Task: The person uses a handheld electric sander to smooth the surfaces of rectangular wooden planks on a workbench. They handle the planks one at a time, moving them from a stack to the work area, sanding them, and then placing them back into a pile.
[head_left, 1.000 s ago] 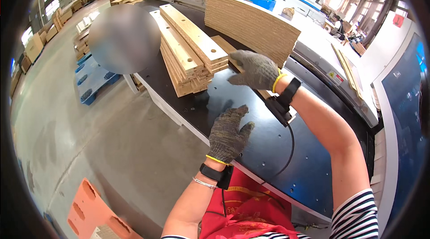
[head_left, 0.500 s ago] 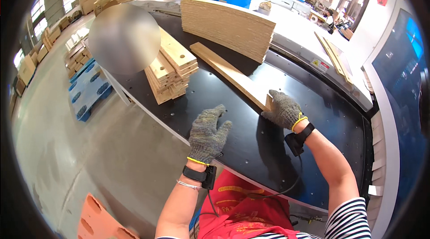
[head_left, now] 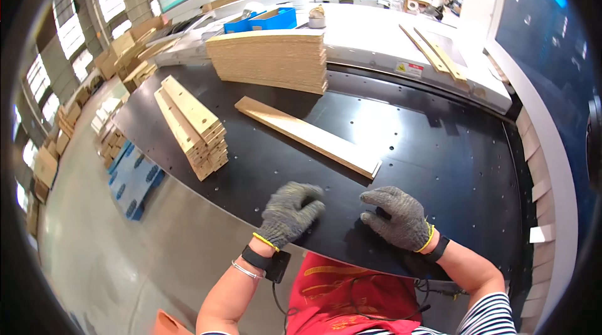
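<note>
My left hand (head_left: 291, 212), in a grey knit glove with a yellow cuff, hovers at the front edge of the black table (head_left: 338, 209). Its thumb stands apart from the fingers and nothing is between them. My right hand (head_left: 396, 217), gloved the same way, is open and empty over the tabletop, just nearer than the right end of a long narrow wooden board (head_left: 307, 137). That board lies slantwise and touches neither hand. Farther left, narrow boards with drilled holes form a stack (head_left: 191, 125).
A tall pile of light wooden panels (head_left: 269, 62) stands at the back, with blue bins (head_left: 273, 19) behind it. Two thin strips (head_left: 433, 53) lie on the white machine surface at right. A blue pallet (head_left: 135, 184) is on the floor at left.
My right hand has let go of the board's near end and drawn back toward me. The view has shifted, and the drilled stack now shows whole.
</note>
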Available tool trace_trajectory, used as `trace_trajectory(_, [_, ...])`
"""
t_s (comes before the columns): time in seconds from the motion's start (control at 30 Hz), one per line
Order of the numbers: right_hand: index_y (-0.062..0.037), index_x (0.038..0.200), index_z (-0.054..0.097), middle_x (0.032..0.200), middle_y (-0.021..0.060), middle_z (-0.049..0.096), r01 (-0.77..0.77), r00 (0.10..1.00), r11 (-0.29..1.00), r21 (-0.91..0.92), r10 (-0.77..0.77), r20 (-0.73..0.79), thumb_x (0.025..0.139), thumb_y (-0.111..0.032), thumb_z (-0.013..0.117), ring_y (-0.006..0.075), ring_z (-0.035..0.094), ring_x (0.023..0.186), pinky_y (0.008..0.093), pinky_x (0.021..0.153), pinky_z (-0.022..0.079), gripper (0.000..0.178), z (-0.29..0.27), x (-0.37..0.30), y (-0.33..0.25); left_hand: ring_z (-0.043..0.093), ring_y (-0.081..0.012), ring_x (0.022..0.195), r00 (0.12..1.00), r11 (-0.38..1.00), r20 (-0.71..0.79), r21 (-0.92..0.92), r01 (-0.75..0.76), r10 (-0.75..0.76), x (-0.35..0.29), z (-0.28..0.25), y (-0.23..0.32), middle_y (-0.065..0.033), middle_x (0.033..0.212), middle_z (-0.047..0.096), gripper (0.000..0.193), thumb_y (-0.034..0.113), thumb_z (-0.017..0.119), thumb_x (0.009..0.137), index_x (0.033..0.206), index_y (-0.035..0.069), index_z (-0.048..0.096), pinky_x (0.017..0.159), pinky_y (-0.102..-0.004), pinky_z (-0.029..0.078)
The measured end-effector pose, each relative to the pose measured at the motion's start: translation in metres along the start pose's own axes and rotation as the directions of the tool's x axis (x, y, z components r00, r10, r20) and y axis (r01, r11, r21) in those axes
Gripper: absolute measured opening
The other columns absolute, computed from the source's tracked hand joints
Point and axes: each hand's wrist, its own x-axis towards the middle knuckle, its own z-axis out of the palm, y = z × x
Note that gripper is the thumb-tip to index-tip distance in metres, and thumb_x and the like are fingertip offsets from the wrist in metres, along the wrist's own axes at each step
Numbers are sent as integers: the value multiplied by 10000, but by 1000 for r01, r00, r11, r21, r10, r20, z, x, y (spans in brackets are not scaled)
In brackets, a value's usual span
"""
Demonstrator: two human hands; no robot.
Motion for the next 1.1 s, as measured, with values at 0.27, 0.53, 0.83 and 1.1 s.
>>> trace_trajectory(0.27, [-26,1224,714,1016,48,729,-378,718,-177,909,563,409,1055,-241,730,169,705,865,331,773,600,275,-42,-39,63,671,-202,1227,346,926,880,-371,70,326,41,65,125,-113,1288,755,410,237,769,1027,1361,9,700,1093,-367,523])
trace_trajectory(0.53, [-36,1168,740,1017,43,733,-218,696,-15,976,698,166,1065,-251,719,141,687,877,310,782,590,239,-60,-39,100,713,-196,1063,326,490,705,-687,537,630,126,156,146,-109,1127,767,394,263,720,1049,1311,-31,717,959,-359,576])
trace_trajectory(0.83, [-22,1240,733,1092,53,757,-284,705,162,945,703,92,1087,-295,682,141,710,981,321,876,593,318,-55,-44,119,715,-173,1065,523,577,645,-753,315,557,137,184,115,-74,1151,760,314,207,595,1100,1310,21,736,971,-348,571])
trace_trajectory(1.1, [-19,1230,750,1101,52,779,-332,755,327,885,655,41,1088,-269,680,136,718,1011,319,893,586,296,-59,-45,120,725,-181,1023,537,495,681,-732,469,498,133,184,116,-77,1104,777,342,266,638,1093,1285,10,756,940,-353,577])
